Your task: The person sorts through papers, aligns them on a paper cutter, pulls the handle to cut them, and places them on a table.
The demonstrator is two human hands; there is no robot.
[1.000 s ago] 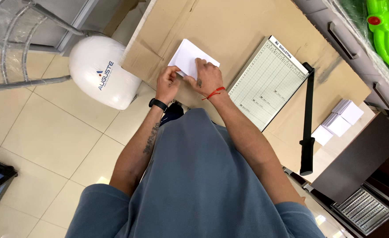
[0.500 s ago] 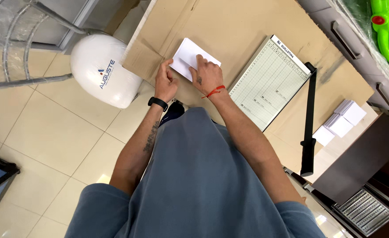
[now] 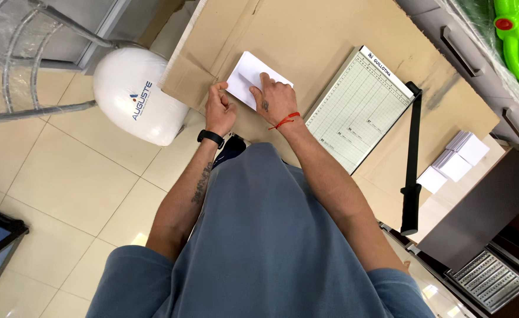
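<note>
A white sheet of paper (image 3: 249,79) lies on the brown cardboard-covered table (image 3: 306,35). The right hand (image 3: 273,99) presses flat on it, fingers spread, while the left hand (image 3: 219,109) pinches its near edge. Just to the right sits a paper guillotine (image 3: 359,109), with small white paper stacks (image 3: 456,159) beyond.

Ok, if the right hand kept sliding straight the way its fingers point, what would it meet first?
The right hand lies flat on the white paper, fingers pointing toward its far edge. Past that edge the line seems to cross only bare cardboard sheet; the paper cutter sits off to the side.
</note>
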